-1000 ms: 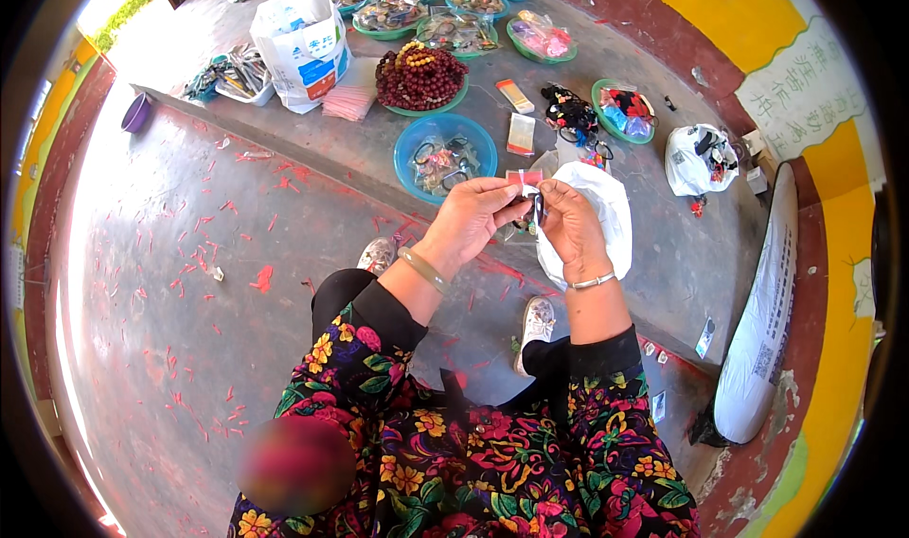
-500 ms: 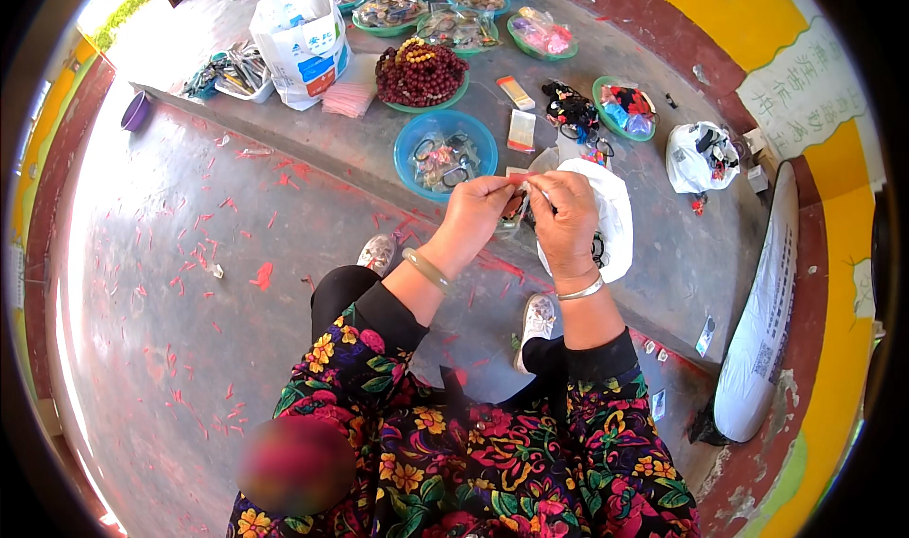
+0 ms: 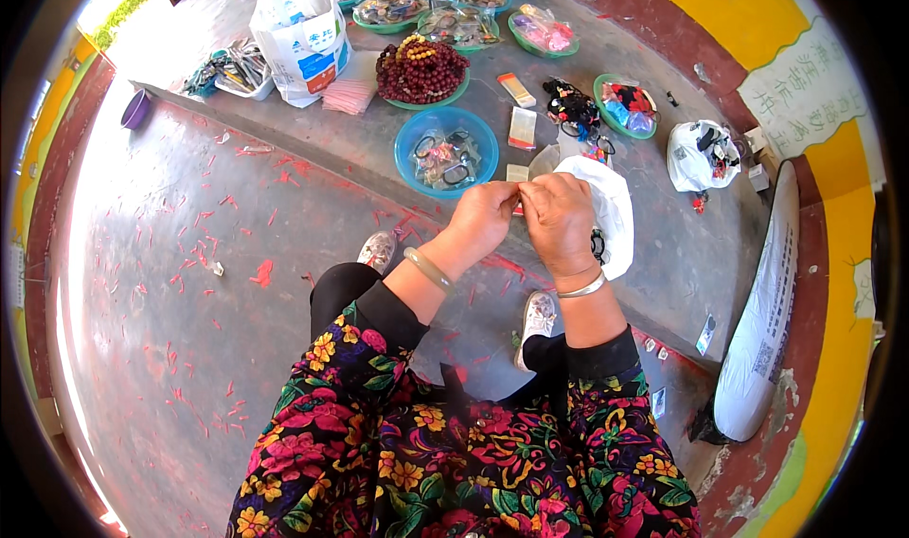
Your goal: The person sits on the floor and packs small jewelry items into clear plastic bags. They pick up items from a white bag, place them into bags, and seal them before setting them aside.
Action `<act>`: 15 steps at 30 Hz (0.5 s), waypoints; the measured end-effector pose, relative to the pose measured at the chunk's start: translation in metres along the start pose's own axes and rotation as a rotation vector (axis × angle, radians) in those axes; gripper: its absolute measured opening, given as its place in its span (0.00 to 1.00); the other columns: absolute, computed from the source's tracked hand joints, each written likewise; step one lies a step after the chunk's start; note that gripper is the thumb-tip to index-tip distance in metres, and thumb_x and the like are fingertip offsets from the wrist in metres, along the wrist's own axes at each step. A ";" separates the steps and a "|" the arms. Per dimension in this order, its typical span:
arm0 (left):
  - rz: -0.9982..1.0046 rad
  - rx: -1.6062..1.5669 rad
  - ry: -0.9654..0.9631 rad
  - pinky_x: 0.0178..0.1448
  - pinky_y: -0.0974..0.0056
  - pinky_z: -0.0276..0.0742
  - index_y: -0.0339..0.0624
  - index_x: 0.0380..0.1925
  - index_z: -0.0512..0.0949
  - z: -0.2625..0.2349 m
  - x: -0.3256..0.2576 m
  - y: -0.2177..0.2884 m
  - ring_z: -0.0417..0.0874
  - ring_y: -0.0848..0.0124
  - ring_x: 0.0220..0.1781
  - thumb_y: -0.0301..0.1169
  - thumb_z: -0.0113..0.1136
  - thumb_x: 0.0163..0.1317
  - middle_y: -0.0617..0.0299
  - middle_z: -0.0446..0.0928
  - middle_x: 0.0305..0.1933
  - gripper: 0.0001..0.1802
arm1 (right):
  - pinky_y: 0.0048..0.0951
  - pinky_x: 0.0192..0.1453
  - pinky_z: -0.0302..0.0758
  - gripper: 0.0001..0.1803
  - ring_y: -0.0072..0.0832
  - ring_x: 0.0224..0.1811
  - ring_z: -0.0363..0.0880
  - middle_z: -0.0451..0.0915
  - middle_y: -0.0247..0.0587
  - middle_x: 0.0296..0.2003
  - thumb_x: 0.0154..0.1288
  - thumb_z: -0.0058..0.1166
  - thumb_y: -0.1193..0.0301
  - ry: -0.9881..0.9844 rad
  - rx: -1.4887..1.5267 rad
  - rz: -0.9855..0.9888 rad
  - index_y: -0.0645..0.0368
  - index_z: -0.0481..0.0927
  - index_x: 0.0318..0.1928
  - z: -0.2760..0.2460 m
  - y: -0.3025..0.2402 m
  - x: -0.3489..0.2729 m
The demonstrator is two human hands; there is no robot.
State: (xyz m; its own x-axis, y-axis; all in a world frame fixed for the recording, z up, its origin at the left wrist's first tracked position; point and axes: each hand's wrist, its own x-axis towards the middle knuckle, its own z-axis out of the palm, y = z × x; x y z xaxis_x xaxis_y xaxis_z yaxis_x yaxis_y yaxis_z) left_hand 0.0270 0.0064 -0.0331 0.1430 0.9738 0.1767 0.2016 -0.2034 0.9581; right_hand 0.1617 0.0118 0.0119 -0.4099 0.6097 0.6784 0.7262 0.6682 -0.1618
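My left hand [image 3: 483,218] and my right hand [image 3: 561,221] meet fingertip to fingertip above the edge of a concrete step. Both pinch a small flat packet [image 3: 517,206], which the fingers mostly hide. A white plastic bag [image 3: 611,206] hangs from under my right hand, with a dark ring-like piece at its lower edge. A pale bangle circles my left wrist and a silver one my right. Just beyond my hands stands a blue bowl [image 3: 407,135] of packaged trinkets.
The step holds a bowl of brown beads [image 3: 421,69], a white paper bag [image 3: 303,36], green bowls [image 3: 606,88] of small goods, flat packets [image 3: 523,126] and another white bag [image 3: 686,159]. A long white sack [image 3: 767,320] lies at the right. Red scraps litter the floor by my shoes [image 3: 377,249].
My hands have closed in on each other, so the small packet between them is now nearly hidden. The white bag has sunk slightly under my right hand.
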 end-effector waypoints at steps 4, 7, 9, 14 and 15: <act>0.108 0.120 0.019 0.40 0.65 0.74 0.37 0.42 0.78 -0.002 -0.001 0.004 0.80 0.65 0.36 0.21 0.49 0.59 0.51 0.79 0.34 0.12 | 0.33 0.37 0.67 0.05 0.31 0.32 0.73 0.74 0.32 0.25 0.46 0.59 0.76 -0.009 -0.001 0.005 0.55 0.75 0.24 0.000 -0.001 0.000; 0.159 0.157 0.028 0.39 0.64 0.74 0.38 0.40 0.78 -0.001 -0.001 0.000 0.80 0.61 0.34 0.21 0.48 0.59 0.50 0.79 0.33 0.12 | 0.33 0.37 0.67 0.06 0.31 0.32 0.73 0.74 0.32 0.25 0.44 0.59 0.76 -0.012 0.015 0.026 0.55 0.75 0.24 0.000 -0.002 0.000; 0.168 0.168 0.025 0.39 0.63 0.74 0.37 0.40 0.78 0.000 -0.001 -0.002 0.80 0.61 0.34 0.21 0.49 0.58 0.50 0.78 0.32 0.12 | 0.33 0.37 0.67 0.06 0.31 0.33 0.73 0.74 0.32 0.25 0.43 0.59 0.76 -0.014 0.032 0.048 0.55 0.75 0.24 0.001 -0.001 -0.001; 0.173 0.169 0.022 0.39 0.63 0.74 0.36 0.39 0.78 0.000 -0.001 -0.001 0.79 0.58 0.35 0.20 0.50 0.58 0.49 0.78 0.33 0.11 | 0.33 0.37 0.67 0.07 0.32 0.33 0.73 0.74 0.32 0.26 0.43 0.59 0.76 -0.040 0.088 0.075 0.55 0.76 0.25 0.000 0.002 -0.002; 0.174 0.176 0.025 0.39 0.62 0.74 0.36 0.39 0.78 0.000 -0.001 -0.001 0.79 0.58 0.35 0.20 0.50 0.58 0.49 0.78 0.33 0.10 | 0.33 0.37 0.67 0.07 0.32 0.33 0.73 0.74 0.32 0.26 0.43 0.59 0.76 -0.042 0.095 0.070 0.55 0.76 0.26 0.000 0.002 -0.002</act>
State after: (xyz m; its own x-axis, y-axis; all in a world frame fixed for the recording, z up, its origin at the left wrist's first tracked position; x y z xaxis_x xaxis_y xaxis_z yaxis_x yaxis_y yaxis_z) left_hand 0.0262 0.0053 -0.0342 0.1666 0.9245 0.3429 0.3419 -0.3803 0.8594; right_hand 0.1642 0.0121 0.0104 -0.3841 0.6725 0.6326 0.6990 0.6595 -0.2766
